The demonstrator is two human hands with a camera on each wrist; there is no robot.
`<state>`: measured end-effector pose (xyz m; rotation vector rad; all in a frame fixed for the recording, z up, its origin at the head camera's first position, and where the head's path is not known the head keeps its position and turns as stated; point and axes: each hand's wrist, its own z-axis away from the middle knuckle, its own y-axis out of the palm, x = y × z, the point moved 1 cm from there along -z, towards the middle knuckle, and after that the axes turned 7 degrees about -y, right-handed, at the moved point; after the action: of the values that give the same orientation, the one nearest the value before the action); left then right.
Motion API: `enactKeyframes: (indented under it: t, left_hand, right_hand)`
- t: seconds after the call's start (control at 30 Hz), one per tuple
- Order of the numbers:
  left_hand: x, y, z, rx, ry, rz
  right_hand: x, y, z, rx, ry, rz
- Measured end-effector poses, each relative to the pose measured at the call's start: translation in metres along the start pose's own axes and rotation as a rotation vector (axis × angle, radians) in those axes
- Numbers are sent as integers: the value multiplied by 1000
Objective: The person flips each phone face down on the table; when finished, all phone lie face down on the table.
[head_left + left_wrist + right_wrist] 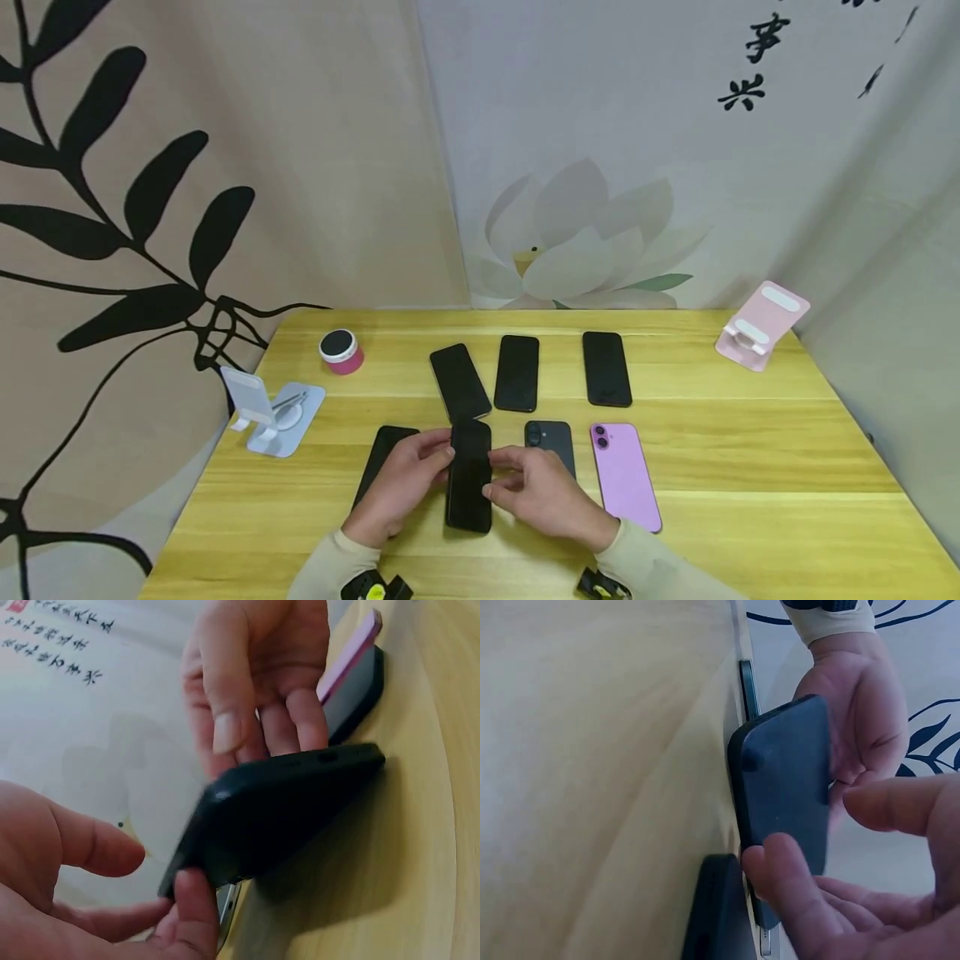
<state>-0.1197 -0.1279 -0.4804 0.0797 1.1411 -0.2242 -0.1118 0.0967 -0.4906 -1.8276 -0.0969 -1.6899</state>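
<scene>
A black phone point(469, 479) is held tilted over the table, its dark screen up in the head view. My left hand point(408, 475) holds its left edge, with fingertips against the underside in the left wrist view. My right hand point(543, 492) holds the opposite edge, fingertips on the phone's dark back point(787, 787) in the right wrist view. Partly under my left hand lies another dark phone point(382, 458). A dark grey phone point(551, 437) with its camera side up lies behind my right hand, and a purple phone point(626, 475) lies right of that.
Three dark phones lie farther back: a slanted left one point(459, 379), a middle one point(517, 373) and a right one point(607, 369). On the left stand a white phone stand point(277, 412) and a pink jar point(342, 354); a pink stand point(761, 325) is at the back right.
</scene>
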Motion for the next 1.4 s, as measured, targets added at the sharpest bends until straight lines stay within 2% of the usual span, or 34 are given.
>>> enactKeyframes:
  t: [0.23, 0.37, 0.6, 0.87, 1.0, 1.13, 1.27, 1.4]
  left_hand:
    - [0, 13, -6, 158, 11, 80]
    - [4, 19, -8, 193, 1, 47]
    - [9, 26, -8, 210, 1, -54]
    - [7, 31, -5, 223, 11, -53]
    - [5, 29, -5, 176, 20, -14]
    - [5, 25, -7, 118, 3, 75]
    - [7, 22, -8, 122, -39, 135]
    - [8, 22, -7, 149, -57, 148]
  right_hand:
    - [-4, -2, -4, -13, -10, -30]
    - [-6, -5, -5, -20, 1, -92]
    - [-4, -11, -6, -37, 51, -138]
    - [-1, -14, -4, -43, 47, -136]
    - [5, -17, -2, -76, 52, -137]
    - [15, -19, 0, -105, 46, -137]
    - [23, -21, 3, -113, 33, -124]
    - [26, -23, 6, -104, 22, -144]
